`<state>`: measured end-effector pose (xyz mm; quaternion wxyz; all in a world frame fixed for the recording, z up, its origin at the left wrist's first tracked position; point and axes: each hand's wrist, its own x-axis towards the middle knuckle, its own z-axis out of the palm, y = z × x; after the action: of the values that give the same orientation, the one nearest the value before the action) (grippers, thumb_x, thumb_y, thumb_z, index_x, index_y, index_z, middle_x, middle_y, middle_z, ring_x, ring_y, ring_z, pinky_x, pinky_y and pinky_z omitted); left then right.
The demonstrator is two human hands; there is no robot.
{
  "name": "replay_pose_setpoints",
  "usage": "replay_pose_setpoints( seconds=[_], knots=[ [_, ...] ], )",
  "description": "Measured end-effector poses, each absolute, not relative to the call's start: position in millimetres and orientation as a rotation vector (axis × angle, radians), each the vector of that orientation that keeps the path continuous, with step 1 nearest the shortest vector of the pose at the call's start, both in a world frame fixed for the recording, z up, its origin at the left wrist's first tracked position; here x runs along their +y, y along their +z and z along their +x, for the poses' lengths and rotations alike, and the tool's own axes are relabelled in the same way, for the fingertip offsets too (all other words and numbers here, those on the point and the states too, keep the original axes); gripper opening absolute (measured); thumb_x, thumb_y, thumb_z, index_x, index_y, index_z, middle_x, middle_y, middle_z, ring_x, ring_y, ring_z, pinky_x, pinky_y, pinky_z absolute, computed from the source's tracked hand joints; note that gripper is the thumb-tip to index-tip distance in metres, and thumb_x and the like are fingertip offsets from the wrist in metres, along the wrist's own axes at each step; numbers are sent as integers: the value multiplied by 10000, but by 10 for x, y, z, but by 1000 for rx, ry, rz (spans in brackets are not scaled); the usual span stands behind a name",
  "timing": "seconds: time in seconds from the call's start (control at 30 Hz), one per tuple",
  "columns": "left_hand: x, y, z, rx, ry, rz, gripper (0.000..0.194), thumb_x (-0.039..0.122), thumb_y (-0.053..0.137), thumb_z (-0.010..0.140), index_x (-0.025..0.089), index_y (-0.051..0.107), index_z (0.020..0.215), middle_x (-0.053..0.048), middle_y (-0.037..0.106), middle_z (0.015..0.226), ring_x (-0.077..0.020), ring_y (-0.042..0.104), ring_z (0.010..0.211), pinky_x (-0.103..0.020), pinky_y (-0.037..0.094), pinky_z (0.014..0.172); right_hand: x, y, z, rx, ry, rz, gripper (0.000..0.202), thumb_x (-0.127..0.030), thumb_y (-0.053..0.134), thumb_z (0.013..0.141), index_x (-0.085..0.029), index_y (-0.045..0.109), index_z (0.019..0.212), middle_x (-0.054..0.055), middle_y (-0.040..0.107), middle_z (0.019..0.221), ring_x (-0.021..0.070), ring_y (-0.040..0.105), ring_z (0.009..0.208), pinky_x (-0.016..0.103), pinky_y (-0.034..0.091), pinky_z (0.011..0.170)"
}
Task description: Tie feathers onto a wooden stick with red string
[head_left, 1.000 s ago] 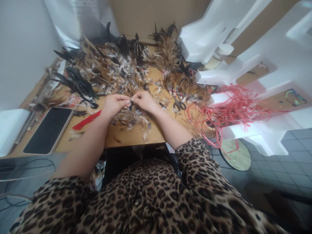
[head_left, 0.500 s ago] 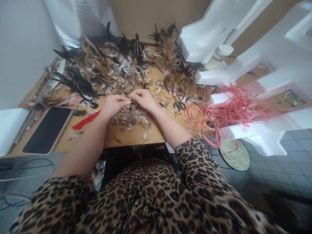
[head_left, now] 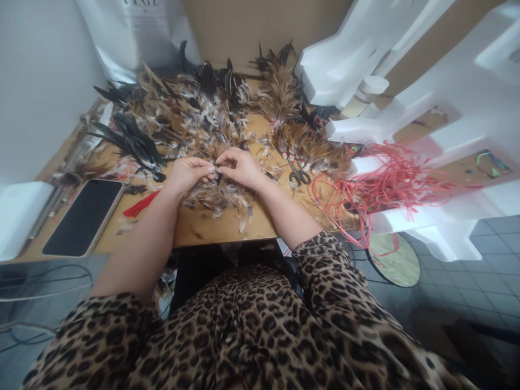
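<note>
My left hand (head_left: pixel 190 174) and my right hand (head_left: pixel 239 167) meet fingertip to fingertip over the table's front half. Both are pinched closed on something small and dark between them, too small to make out. Loose brown and white feathers (head_left: pixel 217 200) lie just below my fingers. Beyond my hands spreads a large heap of brown, white and black feathers (head_left: pixel 174 108). Left of my left hand is a bunch of long black feathers (head_left: pixel 132 142). A red tassel (head_left: pixel 140 205) lies partly behind my left forearm.
A phone (head_left: pixel 83 218) with a dark screen lies at the table's left. Black-handled scissors (head_left: pixel 299 176) rest right of my hands, beside brown feather bunches (head_left: pixel 311 146). Tangled pink ribbons (head_left: pixel 385 184) hang over white foam pieces (head_left: pixel 426 233). A capped bottle (head_left: pixel 363 97) stands behind.
My hands stay together at the same spot, with small shifts in the fingers of my right hand. The whole view has moved slightly, showing more of the white bag at the back.
</note>
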<state>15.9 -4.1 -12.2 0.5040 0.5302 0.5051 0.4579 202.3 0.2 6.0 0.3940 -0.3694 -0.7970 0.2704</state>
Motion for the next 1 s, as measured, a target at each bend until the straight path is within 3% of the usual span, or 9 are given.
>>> replay_pose_setpoints(
  seconds=[0.3, 0.57, 0.7, 0.83, 1.0],
  knots=[
    [-57, -77, 186, 1163, 1111, 1204, 217, 223, 788, 531, 106, 683, 681, -51, 660, 571, -108, 596, 499, -190, 448, 482, -65, 135, 2010, -2145, 523, -975, 168, -204, 502, 835, -119, 644, 809, 56, 588, 852, 143, 533, 807, 265, 392, 772],
    [-73, -19, 183, 1182, 1058, 1043, 230, 170, 790, 493, 102, 667, 675, -50, 655, 560, -93, 576, 475, -167, 403, 448, 16, 30, 1975, -2099, 844, -899, 172, -251, 572, 787, -98, 638, 744, 25, 608, 723, 113, 532, 690, 234, 399, 691],
    [-91, -17, 180, 1158, 1060, 1137, 276, 206, 816, 466, 107, 677, 683, -50, 659, 585, -107, 584, 493, -187, 420, 469, 45, 1, 1966, -1971, 974, -908, 213, -269, 552, 795, -79, 648, 812, 30, 635, 738, 107, 535, 673, 225, 410, 672],
    [-127, -16, 197, 1176, 1052, 1264, 301, 239, 825, 480, 116, 694, 721, -30, 654, 603, -93, 554, 480, -206, 434, 501, 47, -9, 1967, -1975, 885, -930, 233, -186, 506, 796, -83, 670, 926, 32, 666, 811, 109, 558, 722, 222, 414, 708],
    [-141, -10, 218, 1167, 1077, 1393, 283, 242, 803, 514, 120, 704, 750, -37, 669, 664, -115, 587, 576, -224, 464, 577, 5, 25, 1972, -2135, 699, -1057, 237, -196, 499, 816, -119, 701, 913, 27, 676, 797, 123, 569, 727, 230, 391, 708]
  ],
)
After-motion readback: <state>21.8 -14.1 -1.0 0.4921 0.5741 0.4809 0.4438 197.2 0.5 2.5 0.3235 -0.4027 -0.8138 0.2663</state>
